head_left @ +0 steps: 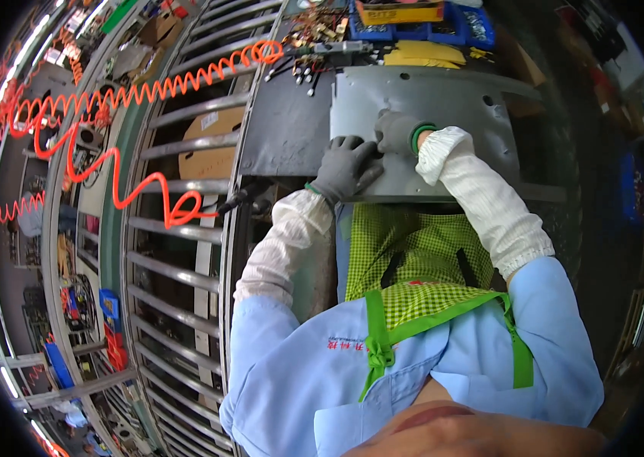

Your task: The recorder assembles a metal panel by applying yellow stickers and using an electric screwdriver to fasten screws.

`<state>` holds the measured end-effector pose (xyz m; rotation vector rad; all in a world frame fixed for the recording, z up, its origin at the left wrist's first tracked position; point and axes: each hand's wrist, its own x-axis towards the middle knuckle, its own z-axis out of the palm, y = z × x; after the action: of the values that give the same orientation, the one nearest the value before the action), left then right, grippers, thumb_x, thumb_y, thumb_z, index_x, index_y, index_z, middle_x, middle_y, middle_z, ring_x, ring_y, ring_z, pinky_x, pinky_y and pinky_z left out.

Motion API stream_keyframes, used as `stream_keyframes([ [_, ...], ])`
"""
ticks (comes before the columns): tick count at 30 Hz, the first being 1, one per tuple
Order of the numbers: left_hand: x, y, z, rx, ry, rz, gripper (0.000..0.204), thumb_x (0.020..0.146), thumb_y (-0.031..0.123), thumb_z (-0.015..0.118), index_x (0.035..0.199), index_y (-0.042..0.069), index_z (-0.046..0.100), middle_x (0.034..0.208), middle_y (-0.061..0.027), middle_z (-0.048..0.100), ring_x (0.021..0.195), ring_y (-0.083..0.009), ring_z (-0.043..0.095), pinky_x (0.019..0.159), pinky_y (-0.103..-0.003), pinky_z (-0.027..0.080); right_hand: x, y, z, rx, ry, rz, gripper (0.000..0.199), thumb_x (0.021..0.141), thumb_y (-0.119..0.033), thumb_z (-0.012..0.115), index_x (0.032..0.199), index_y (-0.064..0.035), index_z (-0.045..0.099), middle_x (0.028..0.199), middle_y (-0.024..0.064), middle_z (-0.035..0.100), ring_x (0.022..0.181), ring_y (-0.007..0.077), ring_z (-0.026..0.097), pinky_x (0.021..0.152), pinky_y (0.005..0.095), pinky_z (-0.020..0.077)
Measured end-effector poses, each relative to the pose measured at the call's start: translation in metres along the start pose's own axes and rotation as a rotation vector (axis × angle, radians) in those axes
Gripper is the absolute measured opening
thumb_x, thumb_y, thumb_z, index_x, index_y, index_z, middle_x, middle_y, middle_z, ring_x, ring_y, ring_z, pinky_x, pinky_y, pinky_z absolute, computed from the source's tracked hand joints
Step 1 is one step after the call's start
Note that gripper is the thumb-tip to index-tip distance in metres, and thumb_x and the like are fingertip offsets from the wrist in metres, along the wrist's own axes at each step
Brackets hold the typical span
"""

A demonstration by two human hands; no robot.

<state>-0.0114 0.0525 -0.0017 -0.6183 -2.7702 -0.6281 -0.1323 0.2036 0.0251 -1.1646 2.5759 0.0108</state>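
A grey sheet-metal panel (451,103) with a few holes lies flat on the bench in front of me. My left hand (343,167), in a grey glove, rests at the panel's near left edge with its thumb and fingers apart. Farther in, my right hand (400,132), also gloved, is over the panel with its fingers curled down. Whatever it may be pinching is hidden under the fingertips. Left of the panel is a dark flat bench surface (280,133).
A roller conveyor (185,145) runs along the left, with a cardboard piece (211,145) among its rollers. Above it stretches an orange coiled hose (162,85). Behind the panel are blue bins (371,30), yellow sheets (422,55), a metal cylindrical tool (337,47) and loose wired parts (314,29).
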Motion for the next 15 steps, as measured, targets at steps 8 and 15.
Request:
stream_keyframes([
  [8, 0.012, 0.007, -0.002, 0.059, -0.057, -0.044, 0.052, 0.081, 0.040, 0.065, 0.119, 0.006, 0.056, 0.112, -0.0197, 0.056, 0.103, -0.0426, 0.051, 0.089, -0.051, 0.044, 0.004, -0.005, -0.003, -0.054, -0.051, -0.004, 0.033, 0.078, -0.025, 0.065, 0.106, -0.0086, 0.071, 0.118, 0.0175, 0.061, 0.106, 0.0316, 0.063, 0.084, 0.0422, 0.0530],
  [15, 0.070, -0.038, -0.034, -0.158, -0.636, -0.036, 0.048, 0.080, 0.033, 0.068, 0.120, 0.008, 0.058, 0.109, -0.0211, 0.060, 0.095, -0.0410, 0.060, 0.084, -0.048, 0.050, -0.002, -0.013, -0.009, 0.012, 0.007, 0.008, 0.035, 0.076, -0.025, 0.068, 0.105, -0.0053, 0.070, 0.113, 0.0190, 0.065, 0.096, 0.0322, 0.067, 0.079, 0.0416, 0.0537],
])
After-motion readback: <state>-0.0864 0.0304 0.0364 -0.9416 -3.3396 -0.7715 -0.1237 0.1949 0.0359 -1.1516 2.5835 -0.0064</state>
